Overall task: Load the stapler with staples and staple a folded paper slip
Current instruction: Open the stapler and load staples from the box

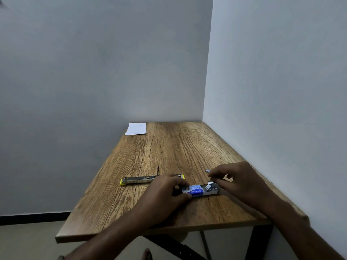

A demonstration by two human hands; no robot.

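The stapler (152, 179) lay opened out flat on the wooden table (169, 147), a little below the middle of the frame, its long axis running nearly left to right with a slight rise toward the right. Yellow tips showed at both ends, and a thin spring rod stood up from its middle. The right end was partly hidden behind the left hand (165, 192).

Just below and right of it sat the staple box (200, 190), a blue sleeve with its tray slid out to the right; its long axis also ran left to right, the open tray end pointing right. The left hand gripped the sleeve's left end, thumb on the near side and fingers curled over the far side. The right hand (238, 180) hovered at the tray's open end, fingers drawn narrowly together in a pinch around a small strip of staples (207, 171).

The paper slip (135, 128) lay flat at the table's far left corner, well apart from the hands.
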